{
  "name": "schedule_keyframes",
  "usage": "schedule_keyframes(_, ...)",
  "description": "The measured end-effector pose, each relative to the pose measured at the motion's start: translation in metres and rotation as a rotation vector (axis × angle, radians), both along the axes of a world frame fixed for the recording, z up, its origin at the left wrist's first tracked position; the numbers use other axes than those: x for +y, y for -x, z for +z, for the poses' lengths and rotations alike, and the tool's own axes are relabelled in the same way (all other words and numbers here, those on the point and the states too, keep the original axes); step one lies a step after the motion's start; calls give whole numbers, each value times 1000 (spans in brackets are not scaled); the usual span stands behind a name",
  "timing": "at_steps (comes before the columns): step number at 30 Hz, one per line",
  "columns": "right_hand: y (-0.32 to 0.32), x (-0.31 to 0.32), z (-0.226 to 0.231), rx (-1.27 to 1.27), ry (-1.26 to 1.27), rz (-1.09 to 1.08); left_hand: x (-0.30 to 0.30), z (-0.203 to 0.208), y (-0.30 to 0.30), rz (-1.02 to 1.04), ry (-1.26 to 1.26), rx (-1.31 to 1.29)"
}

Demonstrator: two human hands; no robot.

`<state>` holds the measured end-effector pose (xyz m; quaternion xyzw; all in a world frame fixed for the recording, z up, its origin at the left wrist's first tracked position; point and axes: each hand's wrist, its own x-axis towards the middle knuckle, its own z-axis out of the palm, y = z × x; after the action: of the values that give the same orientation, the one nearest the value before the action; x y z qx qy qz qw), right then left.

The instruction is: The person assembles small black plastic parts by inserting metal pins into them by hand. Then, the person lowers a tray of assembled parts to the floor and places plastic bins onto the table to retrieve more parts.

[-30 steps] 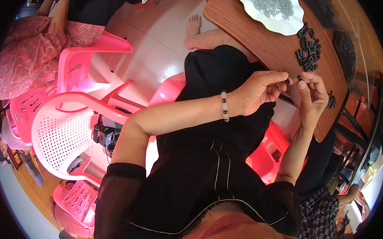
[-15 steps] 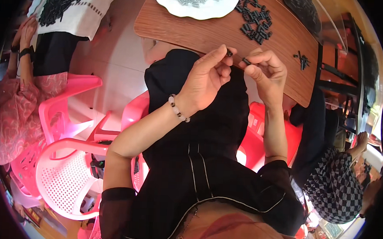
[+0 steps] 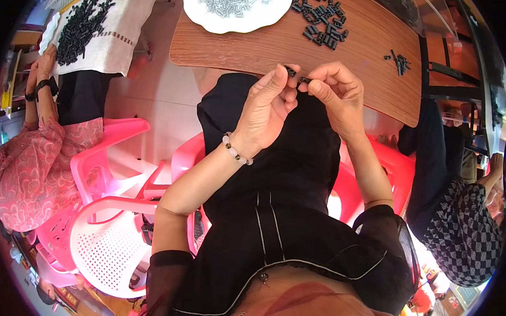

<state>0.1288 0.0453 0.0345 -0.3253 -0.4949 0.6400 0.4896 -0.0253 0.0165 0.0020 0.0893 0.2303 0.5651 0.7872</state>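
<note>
Between the thumb and fingers of my left hand (image 3: pixel 266 110) is a small black cylindrical piece (image 3: pixel 291 72). My right hand (image 3: pixel 341 100) pinches another small black piece (image 3: pixel 305 80), its end turned toward the first. A narrow gap seems to part the two pieces, though the fingertips cover much of both. Both hands are over my lap at the near edge of the brown wooden table (image 3: pixel 235 53). A loose pile of black cylindrical pieces (image 3: pixel 329 34) lies on the table beyond them, and a smaller heap of thinner black pieces (image 3: pixel 401 64) lies to the right.
A white scalloped plate (image 3: pixel 205 21) holds many small clear or silvery bits. Pink plastic chairs (image 3: pixel 110 135) stand at my left. Another person in a patterned top (image 3: pixel 38 171) sits by a cloth-covered table (image 3: pixel 119 42) bearing black pieces. Someone in a checked top (image 3: pixel 467 235) is at the right.
My hands have come closer together, narrowing the gap between the two black pieces. The whole view has shifted a little, so the table and plate appear further left. Both grips stay closed.
</note>
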Motion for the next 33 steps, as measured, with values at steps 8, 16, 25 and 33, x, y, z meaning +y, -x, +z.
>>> schedule_keyframes(8, -14, -1, 5, 23, 30, 114, 1, 5, -14, 9, -29, 27)
schedule_keyframes(16, -27, 4, 3, -19, -88, 76, 3, 9, -25, 47, -86, 100)
schedule_keyframes(25, -28, 6, -5, -93, -254, 16, 4, 8, -26, 63, -61, 141)
schedule_keyframes(33, -28, 8, -7, -107, -285, 4, 4, 9, -27, 68, -114, 223)
